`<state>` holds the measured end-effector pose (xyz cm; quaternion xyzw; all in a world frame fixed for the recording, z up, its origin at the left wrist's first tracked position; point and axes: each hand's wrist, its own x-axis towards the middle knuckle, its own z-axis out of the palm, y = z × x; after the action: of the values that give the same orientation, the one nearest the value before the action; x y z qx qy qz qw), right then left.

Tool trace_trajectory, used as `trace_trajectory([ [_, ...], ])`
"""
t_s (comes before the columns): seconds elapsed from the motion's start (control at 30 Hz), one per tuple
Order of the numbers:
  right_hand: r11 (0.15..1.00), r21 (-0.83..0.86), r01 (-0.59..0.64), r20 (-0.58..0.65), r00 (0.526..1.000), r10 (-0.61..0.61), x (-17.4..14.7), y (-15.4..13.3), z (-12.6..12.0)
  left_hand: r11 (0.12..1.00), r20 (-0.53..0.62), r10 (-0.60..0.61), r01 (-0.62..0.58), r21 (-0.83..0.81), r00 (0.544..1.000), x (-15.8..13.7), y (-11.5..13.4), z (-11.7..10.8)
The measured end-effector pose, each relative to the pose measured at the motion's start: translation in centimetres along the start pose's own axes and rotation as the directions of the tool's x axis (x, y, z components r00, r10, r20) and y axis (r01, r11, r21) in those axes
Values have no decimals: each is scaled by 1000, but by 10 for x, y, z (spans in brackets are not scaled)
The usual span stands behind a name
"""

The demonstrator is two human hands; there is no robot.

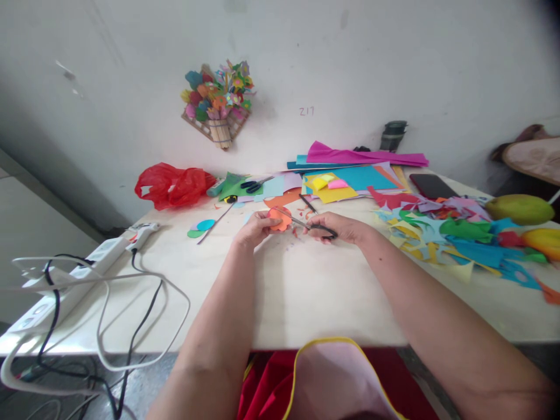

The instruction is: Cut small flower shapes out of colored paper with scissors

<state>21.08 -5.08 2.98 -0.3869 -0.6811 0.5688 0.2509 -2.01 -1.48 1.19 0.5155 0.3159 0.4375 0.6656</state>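
Note:
Between thumb and fingers, my left hand (257, 228) pinches a small orange paper flower (280, 218) with a scalloped edge. My right hand (335, 226) is wrapped round the black handles of a pair of scissors (301, 223). Their blades point left and reach the orange paper; whether they touch its edge or lie across it is hard to tell. Tiny orange and red snips lie on the table beneath. Just behind the hands rest a dark pen (308, 203) and a larger piece of orange paper (284, 199).
Coloured paper scraps (455, 233) heap at the right, near a phone (433, 185) and yellow-green fruit (519, 209). Behind lie coloured sheets (367, 177) and a second pair of scissors (254, 185). A red plastic bag (175, 185) sits back left; a power strip (87, 268) with loose cables occupies the left edge.

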Motion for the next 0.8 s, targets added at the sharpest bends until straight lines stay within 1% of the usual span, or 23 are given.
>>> trace_trajectory([
  [0.13,1000,8,-14,5,1000,14,-2,-2,0,1000,-14,-6,6,16,1000,1,0,-1],
  [0.57,998,-9,-55,-25,998,55,-4,-8,2,999,1,-18,18,41,1000,-1,2,1],
  [0.8,999,17,-52,-53,997,52,0,-3,2,1000,14,-4,4,-6,1000,1,-1,-1],
])
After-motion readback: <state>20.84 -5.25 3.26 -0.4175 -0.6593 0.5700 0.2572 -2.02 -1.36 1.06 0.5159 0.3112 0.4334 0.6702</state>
